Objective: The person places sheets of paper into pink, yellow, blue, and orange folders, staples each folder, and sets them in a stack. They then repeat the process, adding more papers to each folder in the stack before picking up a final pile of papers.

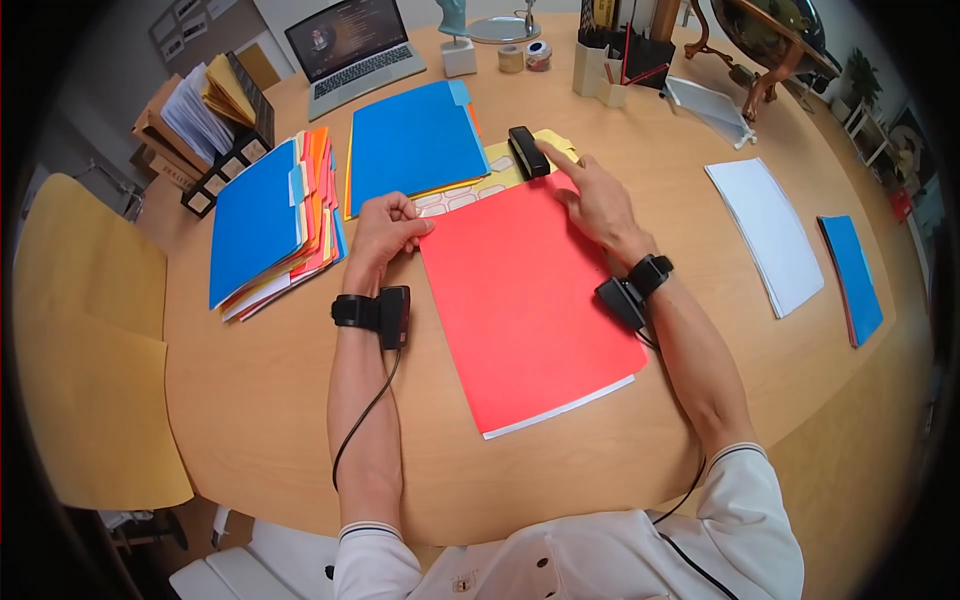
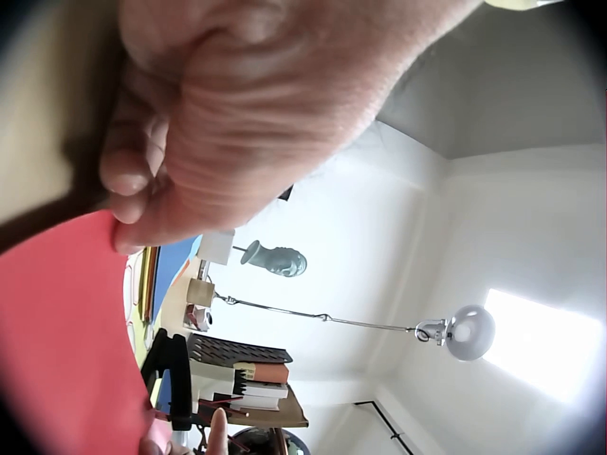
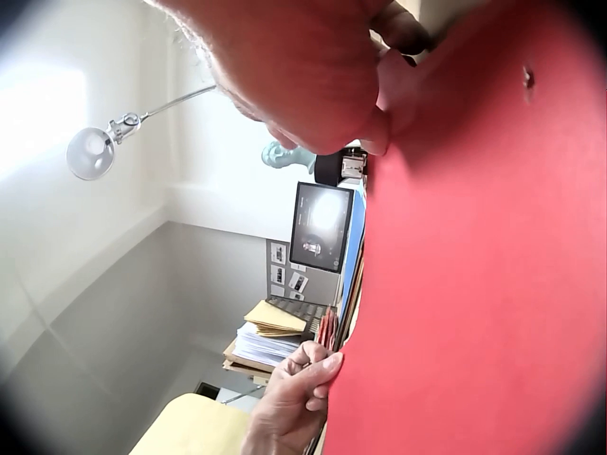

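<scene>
A red folder (image 1: 530,300) with white paper showing at its near edge lies angled before the person. At its far left corner the left hand (image 1: 385,235) pinches the edge between thumb and curled fingers; the right wrist view shows this left hand (image 3: 294,393) too. Over the far right corner, the right hand (image 1: 600,205) grips the folder, thumb on top and index finger stretched out towards a black stapler (image 1: 528,152). The stapler stands right at the folder's far edge. The right hand's other fingers are mostly hidden. A small hole (image 3: 528,78) shows in the red cover.
Blue folders (image 1: 415,140) lie beyond, over a yellow folder. A stack of coloured folders (image 1: 265,225) is at left, near a file holder (image 1: 235,165). A laptop (image 1: 350,55) stands at the back. White paper (image 1: 765,235) and a blue booklet (image 1: 852,280) lie at right.
</scene>
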A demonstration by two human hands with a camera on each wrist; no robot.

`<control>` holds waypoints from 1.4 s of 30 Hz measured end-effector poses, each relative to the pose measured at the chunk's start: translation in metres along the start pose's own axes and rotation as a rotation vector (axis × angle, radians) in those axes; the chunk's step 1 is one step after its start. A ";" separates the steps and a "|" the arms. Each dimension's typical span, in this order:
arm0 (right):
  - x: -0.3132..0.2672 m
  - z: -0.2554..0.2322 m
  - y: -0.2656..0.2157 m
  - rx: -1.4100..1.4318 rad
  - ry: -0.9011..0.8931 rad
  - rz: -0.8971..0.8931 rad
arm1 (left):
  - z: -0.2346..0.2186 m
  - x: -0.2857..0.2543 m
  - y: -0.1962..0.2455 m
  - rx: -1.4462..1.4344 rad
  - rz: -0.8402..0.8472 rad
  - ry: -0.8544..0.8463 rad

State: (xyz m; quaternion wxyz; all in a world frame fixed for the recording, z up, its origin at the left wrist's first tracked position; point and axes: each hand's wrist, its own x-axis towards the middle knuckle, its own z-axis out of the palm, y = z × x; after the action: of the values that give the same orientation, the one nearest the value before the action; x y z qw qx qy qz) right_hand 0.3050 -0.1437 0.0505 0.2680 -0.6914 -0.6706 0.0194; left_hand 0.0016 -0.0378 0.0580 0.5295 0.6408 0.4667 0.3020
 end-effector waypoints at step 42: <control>-0.006 -0.026 0.007 0.725 -0.308 0.389 | 0.002 0.006 -0.015 0.127 0.280 -0.101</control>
State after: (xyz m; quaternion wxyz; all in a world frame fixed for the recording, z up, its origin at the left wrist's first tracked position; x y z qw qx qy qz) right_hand 0.3209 -0.1583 0.0684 0.3816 -0.6552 -0.5100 0.4062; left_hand 0.0017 -0.0336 0.0428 0.4635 0.7462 0.3635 0.3103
